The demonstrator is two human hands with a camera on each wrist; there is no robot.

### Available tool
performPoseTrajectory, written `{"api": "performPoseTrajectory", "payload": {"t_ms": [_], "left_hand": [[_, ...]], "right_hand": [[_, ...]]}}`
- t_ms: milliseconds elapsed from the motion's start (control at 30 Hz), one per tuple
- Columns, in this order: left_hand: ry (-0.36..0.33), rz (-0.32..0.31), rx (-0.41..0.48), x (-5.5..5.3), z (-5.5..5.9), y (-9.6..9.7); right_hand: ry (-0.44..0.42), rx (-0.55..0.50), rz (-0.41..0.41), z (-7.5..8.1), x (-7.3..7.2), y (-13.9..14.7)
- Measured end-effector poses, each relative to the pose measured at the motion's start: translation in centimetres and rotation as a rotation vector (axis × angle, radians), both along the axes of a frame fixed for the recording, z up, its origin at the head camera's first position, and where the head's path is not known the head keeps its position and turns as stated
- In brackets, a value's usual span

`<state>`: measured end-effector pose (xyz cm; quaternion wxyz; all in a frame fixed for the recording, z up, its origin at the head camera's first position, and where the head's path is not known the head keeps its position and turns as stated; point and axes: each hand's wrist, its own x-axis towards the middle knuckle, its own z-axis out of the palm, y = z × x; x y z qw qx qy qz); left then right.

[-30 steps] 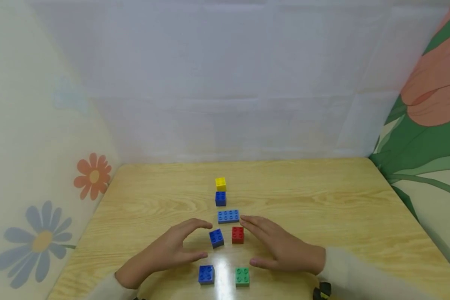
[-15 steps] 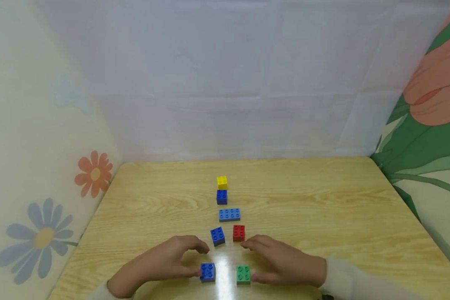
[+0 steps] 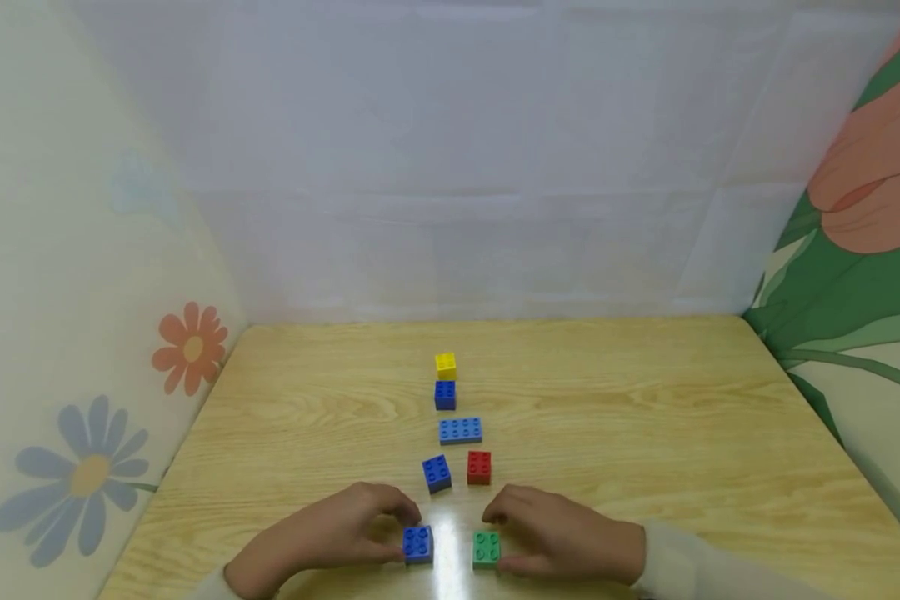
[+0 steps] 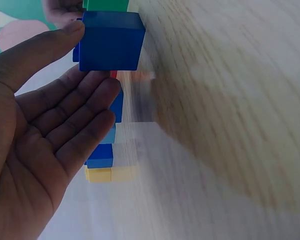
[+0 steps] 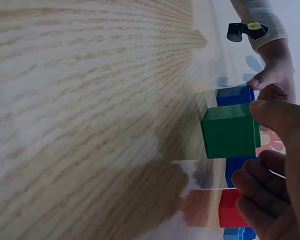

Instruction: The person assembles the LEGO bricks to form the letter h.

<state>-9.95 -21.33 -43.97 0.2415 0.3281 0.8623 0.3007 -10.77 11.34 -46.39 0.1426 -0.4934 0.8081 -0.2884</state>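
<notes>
Near the table's front, my left hand (image 3: 352, 525) is at a dark blue toy building brick (image 3: 418, 545). Its thumb presses the brick's near left corner and its fingers curl round to the far side; in the left wrist view the brick (image 4: 112, 42) hides some fingertips. To the right, my right hand (image 3: 558, 533) is at a green brick (image 3: 486, 550). Its thumb touches the near right corner. The bent fingers arch beyond the far edge, and in the right wrist view they stand apart from the green brick (image 5: 230, 132). Both bricks are low at the table.
Farther back on the wooden table (image 3: 645, 400) stand a tilted dark blue brick (image 3: 437, 473), a red brick (image 3: 479, 467), a long light blue brick (image 3: 461, 431), another dark blue brick (image 3: 446, 395) and a yellow brick (image 3: 446, 366). A white cloth (image 3: 457, 167) hangs behind.
Both hands have drawn back from beside the middle bricks toward the near pair. The left fingers have closed in around the dark blue brick, and the right thumb has reached the green one.
</notes>
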Motion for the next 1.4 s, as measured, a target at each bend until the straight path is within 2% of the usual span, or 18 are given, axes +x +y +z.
{"api": "performPoseTrajectory", "payload": {"t_ms": [200, 567, 833, 1100, 1400], "left_hand": [[0.025, -0.002, -0.005, 0.0, 0.2, 0.3], [0.056, -0.003, -0.031, -0.3, 0.1, 1.0], [0.068, 0.003, -0.027, -0.4, 0.4, 1.5], [0.067, 0.002, -0.030, -0.5, 0.3, 1.7], [0.034, 0.016, -0.002, -0.6, -0.5, 2.0]], "right_hand": [[-0.002, 0.015, -0.002, 0.0, 0.1, -0.1], [0.037, -0.026, -0.002, -0.2, 0.1, -0.1], [0.011, -0.045, -0.029, 0.1, 0.0, -0.1], [0.001, -0.048, -0.031, 0.2, -0.1, -0.2], [-0.015, -0.061, -0.055, 0.3, -0.3, -0.2]]}}
